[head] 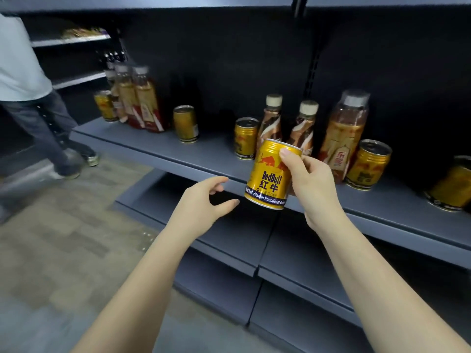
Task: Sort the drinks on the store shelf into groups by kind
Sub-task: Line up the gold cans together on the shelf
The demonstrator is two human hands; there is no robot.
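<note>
My right hand (pixel 309 182) grips a gold Red Bull can (pixel 267 174) in front of the grey shelf (pixel 158 146), tilted slightly. Just left of the can, my left hand (pixel 206 200) is open with curled fingers, not touching it. More gold cans stand on the shelf: one at the far left (pixel 104 105), one left of centre (pixel 185 123), one behind the held can (pixel 245 137), and two at the right (pixel 368 165) (pixel 451 186). Tall tea bottles (pixel 142 100) cluster at the left, another (pixel 342 133) stands at the right. Two brown coffee bottles (pixel 270 118) (pixel 304 126) stand mid-shelf.
Another person (pixel 23 72) in a white shirt and jeans stands at the left in the aisle. Lower grey shelves (pixel 229 240) jut out below my arms. An upper shelf (pixel 153 3) overhangs the drinks. Tiled floor (pixel 63 238) lies at the left.
</note>
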